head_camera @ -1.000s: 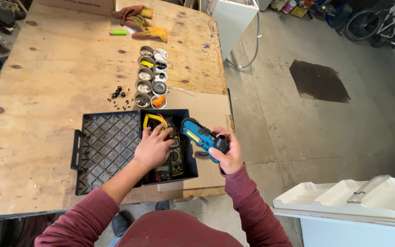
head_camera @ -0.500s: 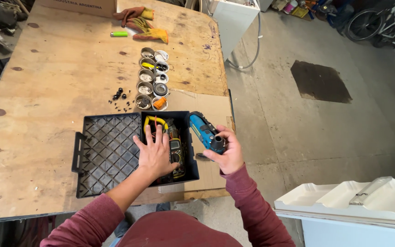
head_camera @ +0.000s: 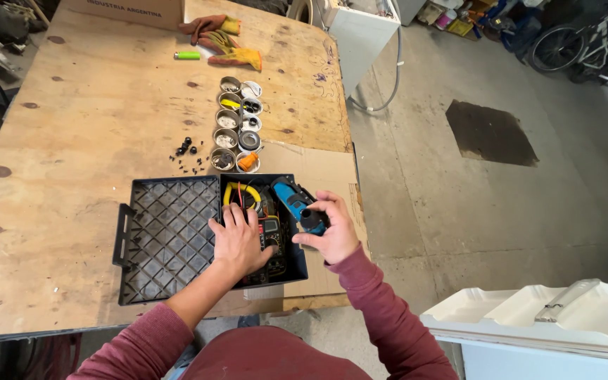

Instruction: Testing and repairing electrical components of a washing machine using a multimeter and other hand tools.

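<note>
An open black plastic case point(head_camera: 170, 236) lies on the plywood table point(head_camera: 72, 141), its lid flat to the left. My left hand point(head_camera: 237, 243) presses flat on the contents of the case's right half, over a yellow-and-black meter and cables point(head_camera: 242, 193). My right hand point(head_camera: 325, 229) grips a blue and black power tool point(head_camera: 297, 204) by its rear end and holds it over the right edge of the case.
Several small round tins point(head_camera: 237, 123) with parts stand in two rows behind the case, with loose black screws point(head_camera: 188, 155) to their left. Work gloves point(head_camera: 223, 39), a green lighter point(head_camera: 187, 55) and a cardboard box lie at the far edge. A white appliance point(head_camera: 550, 317) stands at lower right.
My right hand has brought the blue tool leftward and lower, over the case's right edge. My left hand stays on the case contents, shifted slightly.
</note>
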